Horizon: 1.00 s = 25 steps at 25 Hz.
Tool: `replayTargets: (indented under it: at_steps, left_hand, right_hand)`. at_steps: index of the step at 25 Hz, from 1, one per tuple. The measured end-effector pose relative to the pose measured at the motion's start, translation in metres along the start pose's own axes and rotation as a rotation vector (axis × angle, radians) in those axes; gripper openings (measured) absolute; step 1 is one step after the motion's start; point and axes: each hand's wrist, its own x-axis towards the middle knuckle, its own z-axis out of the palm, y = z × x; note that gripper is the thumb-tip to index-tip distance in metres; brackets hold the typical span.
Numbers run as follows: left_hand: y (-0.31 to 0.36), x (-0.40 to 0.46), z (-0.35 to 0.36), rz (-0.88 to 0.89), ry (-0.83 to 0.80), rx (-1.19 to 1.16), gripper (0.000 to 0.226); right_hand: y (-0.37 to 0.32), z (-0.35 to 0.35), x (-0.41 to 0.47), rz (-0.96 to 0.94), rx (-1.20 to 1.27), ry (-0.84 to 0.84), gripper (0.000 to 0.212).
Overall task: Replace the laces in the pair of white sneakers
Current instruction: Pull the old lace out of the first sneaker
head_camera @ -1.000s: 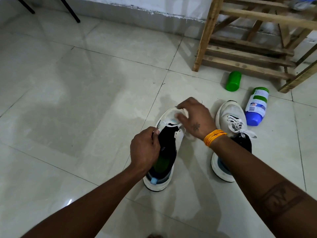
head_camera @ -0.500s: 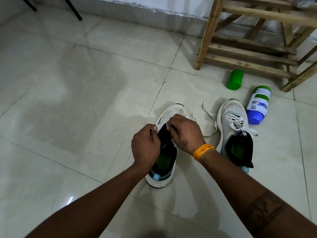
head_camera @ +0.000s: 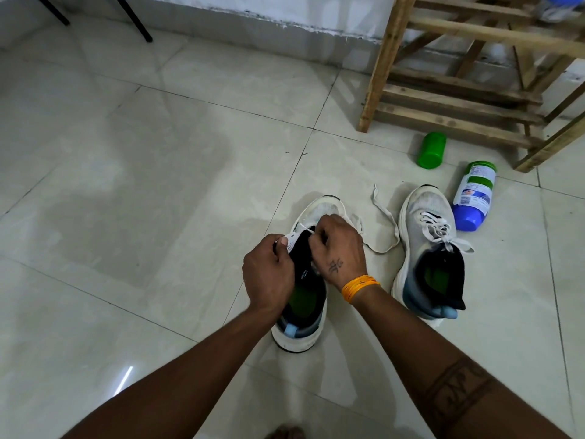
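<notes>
Both hands work over the near sneaker (head_camera: 304, 312), a white knit shoe with a thick, scuffed foam sole, a black padded tongue and collar, a green insole and a pale blue heel tab. It stands on glossy, cream-coloured floor tiles (head_camera: 142, 185), heel toward the person.

The left hand (head_camera: 269, 274) is curled, its thumb and fingertips pinching the white edge of the upper at the shoe's left side. The right hand (head_camera: 338, 248), an orange thread band (head_camera: 359, 288) round its wrist, is curled too and seems to pinch a thin strand of the loose lace (head_camera: 384, 223) at the eyelets, though the fingertips hide the exact grip. The flat, limp white lace trails out beyond the right hand's knuckles and loops over the tile between the two shoes.

The second sneaker (head_camera: 427, 248) stands just right of the right hand, grey-white mesh, still laced, its bow flopped to the side. Beyond it lie a blue plastic bottle (head_camera: 473, 198) with a printed label and a green cylindrical cap (head_camera: 432, 150), both on their sides. A rough wooden slatted rack (head_camera: 443, 99) stands farther off.

Against half a second ago, the hands sit nearly as they were on the same shoe; the right hand has closed in slightly nearer the left. A second ago the right hand reached farther forward, spread over the toe, and the loose lace was hidden beneath it.
</notes>
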Motion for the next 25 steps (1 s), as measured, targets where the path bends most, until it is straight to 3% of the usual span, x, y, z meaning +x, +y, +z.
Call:
replayTargets:
  at_steps: [5,9,13,20,23,25]
  left_hand:
    - [0.007,0.001,-0.009,0.074,-0.093,0.101,0.019]
    - [0.047,0.032,-0.014,0.312,-0.408,0.576,0.015]
    - [0.075,0.047,0.001,0.474,-0.526,0.849,0.011]
    - [0.057,0.059,0.014,0.507,-0.448,0.806,0.022]
    - [0.047,0.062,0.019,0.410,-0.442,0.629,0.003]
    - [0.043,0.062,0.019,0.308,-0.415,0.531,0.013]
  right_hand:
    - [-0.002,0.001,-0.001,0.115,0.034,-0.002,0.013]
    - [0.000,0.001,-0.004,0.252,0.122,0.006,0.012]
    - [-0.002,0.000,-0.003,0.311,0.256,0.053,0.007]
    - [-0.002,0.007,-0.006,0.348,0.302,0.142,0.011]
    - [-0.002,0.008,-0.006,0.358,0.315,0.155,0.012]
    - [-0.003,0.010,-0.005,0.352,0.287,0.157,0.013]
